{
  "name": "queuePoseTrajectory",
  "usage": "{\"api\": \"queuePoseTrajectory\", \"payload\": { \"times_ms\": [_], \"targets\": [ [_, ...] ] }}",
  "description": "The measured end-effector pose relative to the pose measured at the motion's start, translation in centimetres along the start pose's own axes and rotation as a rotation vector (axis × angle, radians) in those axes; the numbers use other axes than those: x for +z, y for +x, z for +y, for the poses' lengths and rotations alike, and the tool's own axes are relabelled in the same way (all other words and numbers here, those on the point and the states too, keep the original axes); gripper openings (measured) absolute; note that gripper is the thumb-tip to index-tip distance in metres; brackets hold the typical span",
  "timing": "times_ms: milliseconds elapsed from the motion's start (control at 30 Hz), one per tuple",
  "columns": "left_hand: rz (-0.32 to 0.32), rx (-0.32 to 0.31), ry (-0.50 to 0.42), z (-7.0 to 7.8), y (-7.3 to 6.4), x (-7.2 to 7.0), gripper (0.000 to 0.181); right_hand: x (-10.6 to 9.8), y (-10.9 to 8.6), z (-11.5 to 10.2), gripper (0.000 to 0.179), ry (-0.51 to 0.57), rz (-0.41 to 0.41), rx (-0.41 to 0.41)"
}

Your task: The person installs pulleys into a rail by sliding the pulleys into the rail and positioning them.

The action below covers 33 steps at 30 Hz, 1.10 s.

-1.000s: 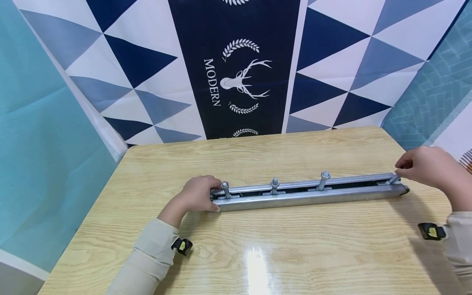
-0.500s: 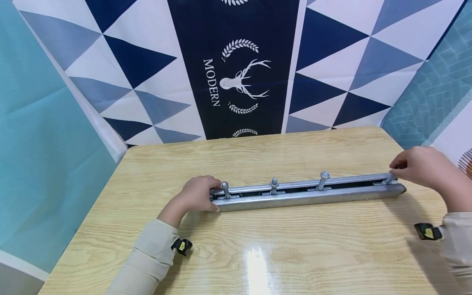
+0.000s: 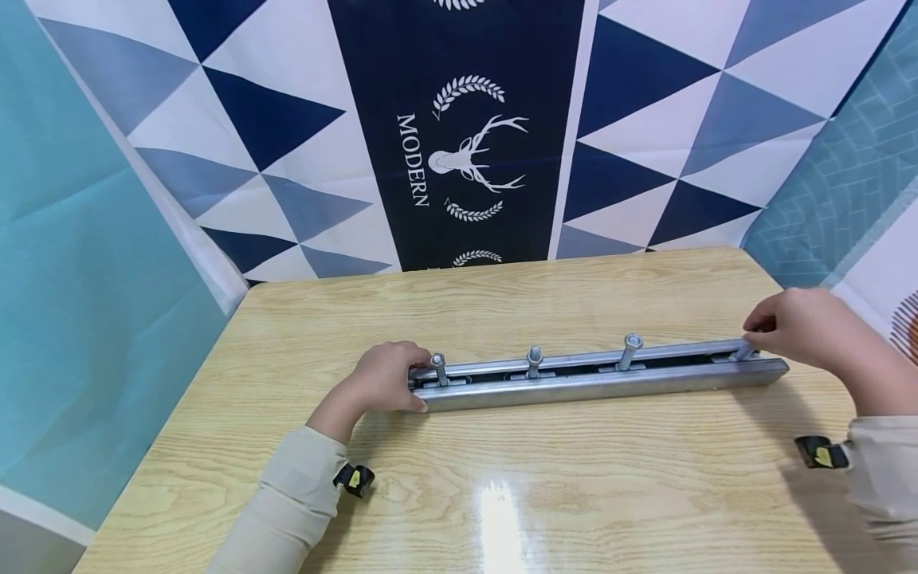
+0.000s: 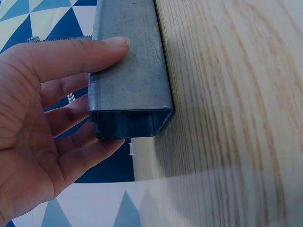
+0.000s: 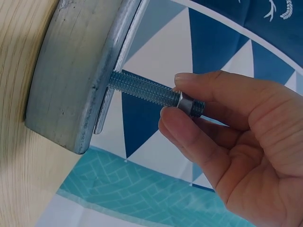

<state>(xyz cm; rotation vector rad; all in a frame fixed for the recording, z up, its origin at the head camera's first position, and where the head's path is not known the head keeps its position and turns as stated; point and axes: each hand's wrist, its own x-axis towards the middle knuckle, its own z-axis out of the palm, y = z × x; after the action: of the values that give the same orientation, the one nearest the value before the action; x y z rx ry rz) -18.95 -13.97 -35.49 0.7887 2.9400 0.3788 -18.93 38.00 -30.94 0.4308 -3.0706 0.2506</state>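
A long metal channel (image 3: pixel 574 391) with a slot along its top lies across the table. Its left end is gripped by my left hand (image 3: pixel 383 377), the thumb on the near face and the fingers round the far side; the left wrist view shows the hollow end of the channel (image 4: pixel 132 75). At the right end, my right hand (image 3: pixel 799 327) pinches the top of a threaded bolt (image 5: pixel 142 90) at its nut (image 5: pixel 185 103), between thumb and forefinger. Three more bolts stand up from the slot: a left bolt (image 3: pixel 440 371), a middle bolt (image 3: pixel 534 363) and a right bolt (image 3: pixel 629 352).
The wooden table (image 3: pixel 430 494) reaches a wall cloth (image 3: pixel 459 159) with triangles and a deer print behind it. A teal panel (image 3: pixel 93 279) borders the left side. A black wrist camera (image 3: pixel 355 480) sits on the left sleeve.
My right hand has moved left, and the bolt it pinches has slid left along the slot, away from the channel's right end. The left hand has stayed in place.
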Motion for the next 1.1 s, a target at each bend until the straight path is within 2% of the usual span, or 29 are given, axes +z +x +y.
{"api": "queuePoseTrajectory", "payload": {
  "times_ms": [467, 1100],
  "targets": [
    [-0.002, -0.006, -0.007, -0.1, 0.0, 0.0, 0.061, 0.1, 0.1, -0.9, 0.003, 0.002, 0.016, -0.062],
    [0.008, -0.003, -0.020, -0.2, -0.1, 0.1, 0.060, 0.2, 0.4, -2.3, 0.004, 0.029, -0.006, -0.049]
  ]
}}
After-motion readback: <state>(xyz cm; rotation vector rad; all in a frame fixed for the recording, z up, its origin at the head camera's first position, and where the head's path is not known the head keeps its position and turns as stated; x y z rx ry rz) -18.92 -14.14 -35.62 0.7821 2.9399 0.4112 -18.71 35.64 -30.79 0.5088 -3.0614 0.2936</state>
